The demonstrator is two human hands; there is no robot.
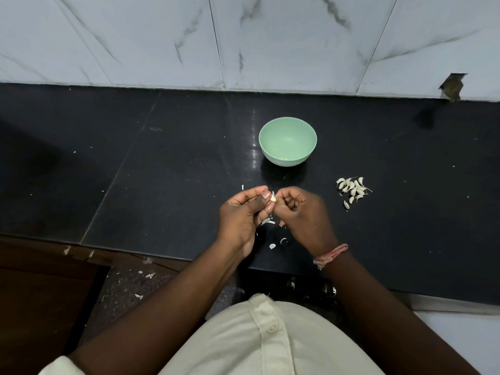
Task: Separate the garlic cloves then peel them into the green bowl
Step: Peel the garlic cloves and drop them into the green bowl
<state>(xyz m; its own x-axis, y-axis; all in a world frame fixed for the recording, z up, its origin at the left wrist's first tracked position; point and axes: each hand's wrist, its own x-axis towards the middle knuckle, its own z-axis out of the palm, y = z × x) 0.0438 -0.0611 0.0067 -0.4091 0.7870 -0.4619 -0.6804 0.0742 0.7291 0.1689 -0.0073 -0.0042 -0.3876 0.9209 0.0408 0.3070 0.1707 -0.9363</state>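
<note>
One garlic clove (pixel 273 198), pale, pinched at the fingertips of both hands above the black counter (pixel 162 171). Left hand (pixel 242 215): thumb and fingers curled round the clove, thumbnail facing up. Right hand (pixel 300 209): fingers curled, tips meeting the clove's right end, seemingly picking at its skin; the contact itself is too small to see clearly. Clove's long axis: not determinable, since most of it is covered.

Green bowl (pixel 287 142): upright, straight beyond the hands and slightly right, well apart from them; a little pale matter shows at its near inner wall. Judged nearer to the right hand, so a drop would go forward and a touch right.

Unpeeled cloves (pixel 351 189): loose cluster on the counter, right of the right hand.

Skin scraps (pixel 272 234): scattered beneath and just behind the hands.
</note>
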